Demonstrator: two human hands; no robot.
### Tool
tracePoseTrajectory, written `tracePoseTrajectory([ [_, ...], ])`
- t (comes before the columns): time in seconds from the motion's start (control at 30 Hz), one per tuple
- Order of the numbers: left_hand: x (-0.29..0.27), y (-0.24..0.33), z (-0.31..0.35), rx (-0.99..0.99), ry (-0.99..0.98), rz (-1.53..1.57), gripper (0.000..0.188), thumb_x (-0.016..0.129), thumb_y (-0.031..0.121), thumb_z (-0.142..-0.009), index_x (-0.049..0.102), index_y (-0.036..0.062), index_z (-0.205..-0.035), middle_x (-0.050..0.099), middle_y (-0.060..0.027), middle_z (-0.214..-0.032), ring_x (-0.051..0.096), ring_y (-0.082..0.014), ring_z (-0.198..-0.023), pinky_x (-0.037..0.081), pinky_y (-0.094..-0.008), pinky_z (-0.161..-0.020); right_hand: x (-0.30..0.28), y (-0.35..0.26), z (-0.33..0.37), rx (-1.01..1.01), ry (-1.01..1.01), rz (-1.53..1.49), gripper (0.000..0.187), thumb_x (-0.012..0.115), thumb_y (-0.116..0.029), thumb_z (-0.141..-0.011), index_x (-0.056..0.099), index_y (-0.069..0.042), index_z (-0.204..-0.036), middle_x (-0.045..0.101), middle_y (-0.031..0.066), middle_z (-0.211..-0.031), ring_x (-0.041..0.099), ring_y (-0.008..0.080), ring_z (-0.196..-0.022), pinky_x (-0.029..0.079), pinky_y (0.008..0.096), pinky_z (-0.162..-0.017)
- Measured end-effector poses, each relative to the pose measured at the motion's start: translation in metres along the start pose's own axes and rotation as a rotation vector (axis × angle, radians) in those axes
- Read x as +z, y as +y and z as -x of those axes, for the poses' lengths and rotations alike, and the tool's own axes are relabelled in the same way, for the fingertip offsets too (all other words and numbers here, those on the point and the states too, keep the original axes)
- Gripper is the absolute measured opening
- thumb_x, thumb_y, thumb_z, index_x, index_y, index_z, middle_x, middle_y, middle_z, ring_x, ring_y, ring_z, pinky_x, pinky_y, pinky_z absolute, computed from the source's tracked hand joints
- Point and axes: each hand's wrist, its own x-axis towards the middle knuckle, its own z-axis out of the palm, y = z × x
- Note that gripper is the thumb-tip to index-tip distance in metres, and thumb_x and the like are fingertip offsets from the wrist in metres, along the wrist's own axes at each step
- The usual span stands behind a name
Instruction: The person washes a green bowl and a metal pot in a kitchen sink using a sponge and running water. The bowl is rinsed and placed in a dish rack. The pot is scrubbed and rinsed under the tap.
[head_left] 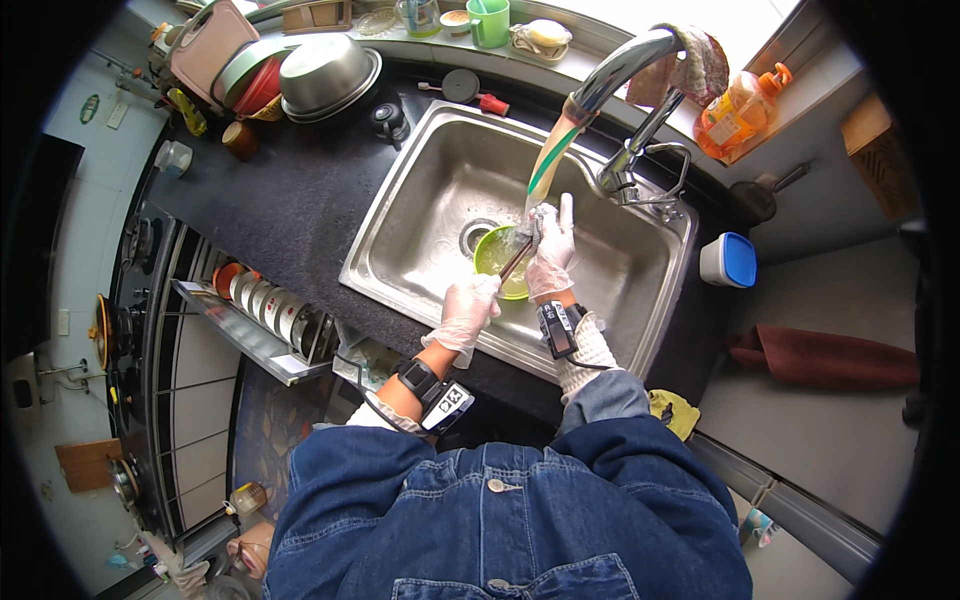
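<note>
Over the steel sink (pixel 400 235), my left hand (pixel 468 310), in a clear glove, is closed round one end of dark chopsticks (pixel 516 261). My right hand (pixel 554 252), gloved too, presses a grey scrubbing cloth (pixel 540 222) against their other end, one finger stretched out. Below the chopsticks a lime-green bowl (pixel 488 252) with water in it sits on the sink floor, partly hidden by my hands. Water runs onto the cloth from a hose (pixel 552 165) fitted to the chrome faucet (pixel 625 62). How many chopsticks there are I cannot tell.
An orange soap bottle (pixel 735 115) stands right of the faucet, near a blue-lidded container (pixel 735 260). Upturned steel bowls (pixel 325 75) sit at the back left, and a green mug (pixel 489 24) is on the sill. At the lower left a pull-out rack (pixel 250 335) holds plates.
</note>
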Motion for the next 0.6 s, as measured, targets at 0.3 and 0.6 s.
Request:
tracePoseTrajectory([
  [0.3,-0.006,0.006,-0.017,-0.024,-0.025,0.014,0.024,0.057,0.022,-0.083,0.062,0.0037,-0.068,0.053,-0.0012,-0.05,0.043,-0.0074,-0.038,0.033,-0.0224,-0.036,0.003,0.0,-0.002,0.515,-0.002,-0.393,0.035,0.048,-0.041,-0.091,0.049,-0.007,-0.084,0.04,-0.0022,-0.059,0.037,0.0068,-0.044,0.036,0.0201,-0.042],
  [0.6,-0.004,-0.013,-0.026,0.164,0.148,-0.176,0.024,0.057,0.022,-0.085,0.062,0.004,-0.069,0.054,-0.001,-0.051,0.045,-0.0073,-0.044,0.035,-0.0251,-0.043,0.018,0.025,0.046,0.42,-0.012,0.007,0.022,0.047,-0.026,-0.093,0.051,-0.005,-0.089,0.057,0.0083,-0.071,0.055,0.0183,-0.056,0.048,0.0282,-0.049],
])
